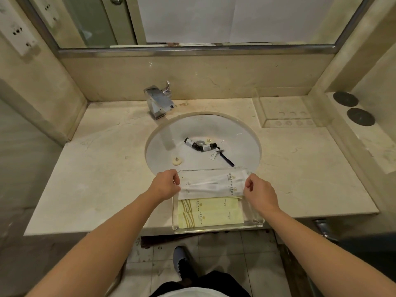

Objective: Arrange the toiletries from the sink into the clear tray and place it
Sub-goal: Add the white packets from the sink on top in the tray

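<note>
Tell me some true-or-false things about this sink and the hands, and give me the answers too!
1. Both hands, left hand and right hand, pinch the white packets. True.
2. The yellow packets lie in the sink. False: they lie in the clear tray.
3. A round soap sits in the sink. True.
4. The razor is already in the tray. False: it is in the sink, beside the small dark bottles.
5. Water runs from the faucet. False: none shows.
</note>
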